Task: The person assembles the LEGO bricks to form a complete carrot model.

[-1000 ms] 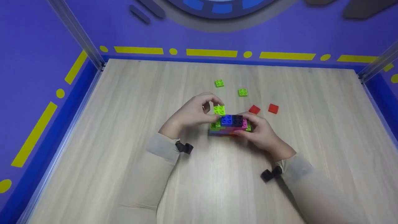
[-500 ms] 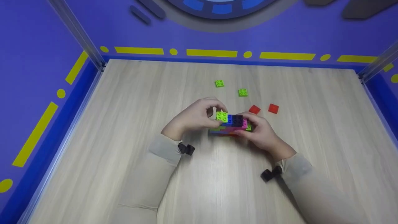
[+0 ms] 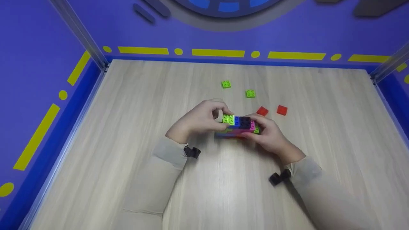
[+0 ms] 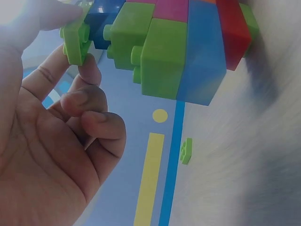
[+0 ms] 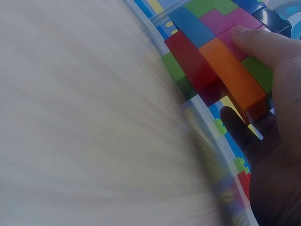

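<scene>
In the head view my left hand pinches a thin light green 2x2 toy brick between thumb and fingertips. The piece sits right at the top of the blue brick, covering part of its studs. Beneath is a stepped block of toy bricks in green, pink, blue, orange and red, with a black brick on top beside the blue one. My right hand grips the right end of this block, its thumb on a pink brick; part of that end is hidden behind the hand.
Two thin green bricks lie on the wooden table beyond the hands. Two flat red pieces lie just past the right hand. Blue panels wall off the table's back and sides.
My left hand has moved the thin green brick slightly right and toward me, from the blue brick's left side onto its top. The right hand keeps its hold on the block.
</scene>
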`<state>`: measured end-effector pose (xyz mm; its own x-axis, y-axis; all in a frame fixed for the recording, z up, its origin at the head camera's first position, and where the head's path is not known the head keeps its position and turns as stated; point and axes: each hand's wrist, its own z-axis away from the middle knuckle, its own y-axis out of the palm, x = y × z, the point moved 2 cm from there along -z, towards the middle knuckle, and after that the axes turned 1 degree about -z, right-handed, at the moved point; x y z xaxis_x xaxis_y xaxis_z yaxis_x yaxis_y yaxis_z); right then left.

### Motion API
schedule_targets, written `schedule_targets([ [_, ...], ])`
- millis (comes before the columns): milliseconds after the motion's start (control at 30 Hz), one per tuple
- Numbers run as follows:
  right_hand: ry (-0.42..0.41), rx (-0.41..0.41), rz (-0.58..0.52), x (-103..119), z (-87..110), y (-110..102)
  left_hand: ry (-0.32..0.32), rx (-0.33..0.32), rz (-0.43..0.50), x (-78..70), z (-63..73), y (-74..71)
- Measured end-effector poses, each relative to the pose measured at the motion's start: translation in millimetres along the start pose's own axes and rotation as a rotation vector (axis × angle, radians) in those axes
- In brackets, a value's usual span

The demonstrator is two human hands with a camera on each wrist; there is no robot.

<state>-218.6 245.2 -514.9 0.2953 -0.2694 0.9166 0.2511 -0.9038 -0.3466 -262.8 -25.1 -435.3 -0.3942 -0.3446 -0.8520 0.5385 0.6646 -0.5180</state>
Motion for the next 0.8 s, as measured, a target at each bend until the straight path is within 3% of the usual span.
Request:
schedule_targets([
  [567, -0.009, -0.001, -0.022, 1.7, -2.6, 0.3, 0.050, 0.057, -0.092, -5.1, 4.3, -8.9],
  [800, -0.035, 0.006, -0.016, 1.9, -0.9, 0.6, 0.025, 0.063, -0.149, -8.0, 4.3, -5.4],
])
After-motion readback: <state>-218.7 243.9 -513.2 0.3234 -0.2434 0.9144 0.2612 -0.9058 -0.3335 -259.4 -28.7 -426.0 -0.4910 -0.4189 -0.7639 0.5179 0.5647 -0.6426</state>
